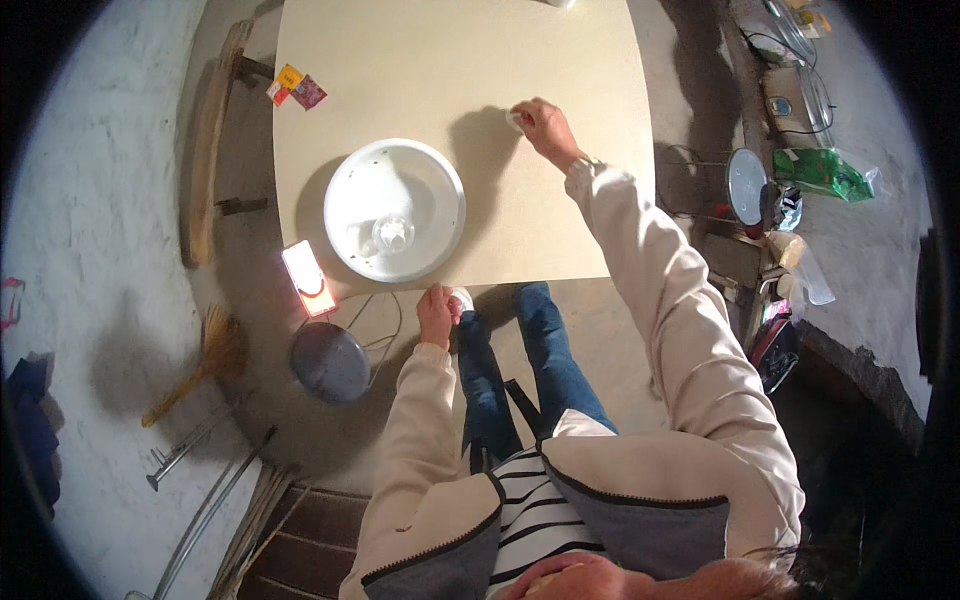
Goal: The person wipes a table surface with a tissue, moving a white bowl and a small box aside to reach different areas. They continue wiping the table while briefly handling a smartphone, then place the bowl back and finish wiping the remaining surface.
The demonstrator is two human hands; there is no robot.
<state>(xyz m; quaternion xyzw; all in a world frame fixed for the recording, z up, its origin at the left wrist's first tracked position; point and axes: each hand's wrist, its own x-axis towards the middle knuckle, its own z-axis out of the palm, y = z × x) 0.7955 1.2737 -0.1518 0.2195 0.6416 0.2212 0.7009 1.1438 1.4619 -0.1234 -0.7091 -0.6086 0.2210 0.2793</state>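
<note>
My right hand (546, 129) is over the right part of the pale tabletop (390, 67). Its fingertips pinch a small whitish piece (514, 118), too small to name surely. At the table's near edge, my left hand (436, 315) has its fingers curled in; whether they hold anything is hidden. Between the hands and to the left, a white round basin (424, 176) rests on the table. Inside it lies a clear, round plastic-looking piece (393, 234), and a few small dark specks mark the basin's wall.
Small sachets (297, 86) lie by the table's left edge. A lit phone (309, 279) is at the near left corner, above a round-seated stool (330, 363). A wooden bench (212, 157) and a straw broom (199, 360) are leftward. Bags and pots (799, 105) line the right.
</note>
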